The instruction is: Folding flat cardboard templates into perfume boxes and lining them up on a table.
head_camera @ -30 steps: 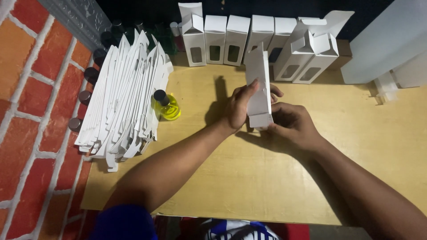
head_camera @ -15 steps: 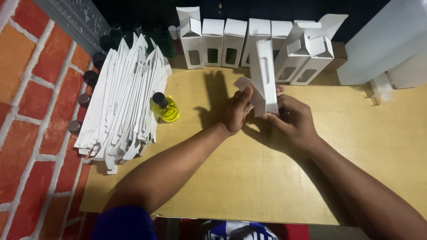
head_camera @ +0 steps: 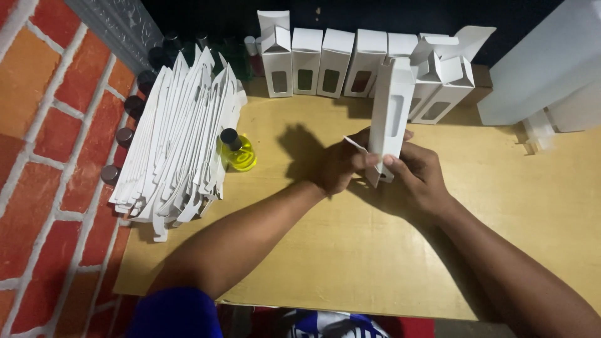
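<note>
Head view: both hands point(head_camera: 382, 172) hold upright white carton point(head_camera: 391, 116).

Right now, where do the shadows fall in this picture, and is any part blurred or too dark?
Head view: the hands and box throw a hard shadow to the left on the table, toward the yellow bottle. The background behind the row of boxes is nearly black. The white shape at far right is soft and pale.

a pale wooden tabletop point(head_camera: 350, 263) fills the view, lit brightly from above and throwing hard shadows. a brick-patterned wall point(head_camera: 44, 125) in red and orange runs along the left. beyond the table's far edge, darkness point(head_camera: 206, 15).
</note>
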